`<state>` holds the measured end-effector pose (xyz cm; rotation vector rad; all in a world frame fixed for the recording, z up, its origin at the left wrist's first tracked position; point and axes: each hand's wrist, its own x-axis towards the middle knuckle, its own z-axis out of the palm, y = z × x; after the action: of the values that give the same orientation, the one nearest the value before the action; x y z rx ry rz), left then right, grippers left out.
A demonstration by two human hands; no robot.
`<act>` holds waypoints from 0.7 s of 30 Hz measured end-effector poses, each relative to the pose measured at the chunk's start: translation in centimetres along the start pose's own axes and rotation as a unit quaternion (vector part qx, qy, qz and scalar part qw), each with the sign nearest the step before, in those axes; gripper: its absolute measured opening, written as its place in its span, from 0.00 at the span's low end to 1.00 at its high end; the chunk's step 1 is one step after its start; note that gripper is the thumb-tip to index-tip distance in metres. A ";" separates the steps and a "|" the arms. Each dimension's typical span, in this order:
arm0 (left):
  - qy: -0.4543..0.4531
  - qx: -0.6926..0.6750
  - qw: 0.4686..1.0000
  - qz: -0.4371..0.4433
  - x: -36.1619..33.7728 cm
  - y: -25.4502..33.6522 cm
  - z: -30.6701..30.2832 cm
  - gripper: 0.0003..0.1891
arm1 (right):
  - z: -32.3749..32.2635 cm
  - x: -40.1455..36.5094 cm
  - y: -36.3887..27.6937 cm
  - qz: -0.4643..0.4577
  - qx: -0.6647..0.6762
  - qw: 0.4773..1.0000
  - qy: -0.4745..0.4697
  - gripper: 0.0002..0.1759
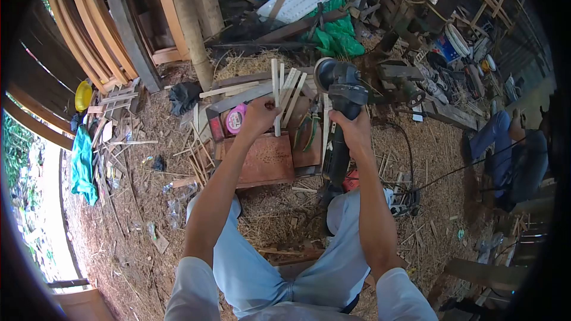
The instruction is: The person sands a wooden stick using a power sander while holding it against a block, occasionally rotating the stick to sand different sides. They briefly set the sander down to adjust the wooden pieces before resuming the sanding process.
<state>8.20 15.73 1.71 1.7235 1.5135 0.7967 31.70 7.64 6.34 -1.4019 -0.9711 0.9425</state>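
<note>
My left hand (259,116) is closed round a thin pale wooden strip (276,86), which stands roughly upright in the view. Wrapped round the body of a dark angle grinder (348,93), my right hand (352,129) holds the tool with its disc (325,74) toward the upper left. Between the hands, more pale strips (292,96) and green-handled pliers (311,131) lie over a low wooden workbench (262,157). A pink round object with a label (235,119) sits just left of my left hand.
Wood scraps and shavings cover the ground. A power cable (409,154) runs at the right of the grinder. Another person (511,154) sits at the far right. Wooden frames (89,30) lean at the upper left, and a green sheet (342,35) lies beyond the bench.
</note>
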 end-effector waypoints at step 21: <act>-0.012 0.073 0.997 -0.013 2.8 -3.4 5.1 0.33 | -3.5 -0.6 -0.9 0.062 -0.001 0.996 0.064 0.29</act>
<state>10.81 18.19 -3.97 1.8084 1.6082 0.6652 34.77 5.94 7.40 -1.5178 -0.7979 0.9307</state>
